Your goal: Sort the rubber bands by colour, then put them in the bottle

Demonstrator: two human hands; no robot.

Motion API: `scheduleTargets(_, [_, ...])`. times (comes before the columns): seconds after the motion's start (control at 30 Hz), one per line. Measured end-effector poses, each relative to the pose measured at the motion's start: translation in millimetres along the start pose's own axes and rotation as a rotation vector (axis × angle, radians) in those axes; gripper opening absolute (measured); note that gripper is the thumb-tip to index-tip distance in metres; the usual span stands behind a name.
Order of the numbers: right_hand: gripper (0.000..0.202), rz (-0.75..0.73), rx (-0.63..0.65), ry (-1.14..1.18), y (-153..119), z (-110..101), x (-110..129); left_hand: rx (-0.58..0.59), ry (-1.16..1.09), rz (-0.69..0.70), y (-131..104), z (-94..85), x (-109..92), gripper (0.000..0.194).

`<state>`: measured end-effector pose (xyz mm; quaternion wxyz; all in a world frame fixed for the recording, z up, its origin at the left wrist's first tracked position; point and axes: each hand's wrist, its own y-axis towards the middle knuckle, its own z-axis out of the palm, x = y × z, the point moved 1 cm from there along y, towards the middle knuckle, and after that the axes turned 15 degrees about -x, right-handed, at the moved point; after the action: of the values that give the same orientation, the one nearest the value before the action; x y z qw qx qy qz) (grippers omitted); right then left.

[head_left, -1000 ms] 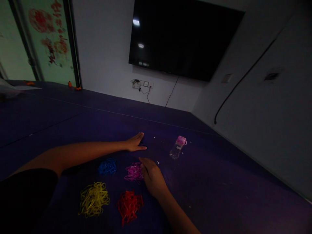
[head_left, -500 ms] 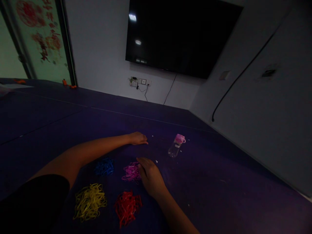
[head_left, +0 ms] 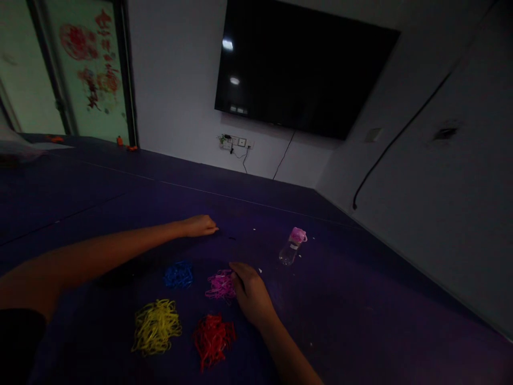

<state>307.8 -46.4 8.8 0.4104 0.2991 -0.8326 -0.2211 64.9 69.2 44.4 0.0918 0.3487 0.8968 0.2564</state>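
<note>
My left hand (head_left: 200,225) is low over the purple floor, its fingers curled closed; whatever they hold, if anything, is hidden. Just right of it lies a small dark strip (head_left: 231,238). My right hand (head_left: 253,295) rests at the right edge of a pile of pink rubber bands (head_left: 220,285), thumb apart from the stretched fingers. A pile of blue rubber bands (head_left: 178,274) lies left of the pink one. Nearer to me are yellow rubber bands (head_left: 157,327) and red rubber bands (head_left: 214,339), each in a loose heap.
A clear bottle (head_left: 287,253) with a pink lid (head_left: 298,235) lies on the purple floor (head_left: 380,315) beyond my right hand. White scraps are scattered near it. A large screen (head_left: 304,64) hangs on the far wall, with sockets (head_left: 236,141) and cables below.
My left hand has moved left, away from the bottle, and the dark strip now shows beside it. My right hand stays by the pink bands. The view has shifted slightly.
</note>
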Motion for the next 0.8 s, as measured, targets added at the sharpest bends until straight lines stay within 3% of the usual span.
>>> scheduleTargets(0.17, [0.036, -0.007, 0.004, -0.014, 0, 2, -2, 0.029, -0.006, -0.158, -83, -59.5, 4, 0.043])
scheduleTargets(0.27, [0.036, 0.002, 0.002, -0.015, 1, 3, -2, 0.107, 0.029, -0.278, -132, -79.1, -7, 0.043])
scheduleTargets(0.37, [0.035, 0.01, -0.005, -0.01, 1, 3, -3, 0.128, 0.081, -0.35, -159, -93.5, -24, 0.045])
scheduleTargets(0.47, [0.035, 0.01, -0.008, 0.003, 1, 3, -3, 0.098, 0.158, -0.399, -163, -107.5, -37, 0.046])
scheduleTargets(0.63, [0.035, 0.008, -0.017, 0.003, 1, 3, -4, 0.086, 0.276, -0.433, -146, -121.2, -43, 0.046])
scheduleTargets(0.7, [0.035, 0.002, -0.018, 0.004, 0, 3, -4, 0.073, 0.268, -0.435, -134, -115.3, -41, 0.043])
scheduleTargets(0.8, [0.035, -0.004, -0.013, 0.004, 0, 4, -3, 0.032, 0.178, -0.377, -105, -88.8, -36, 0.03])
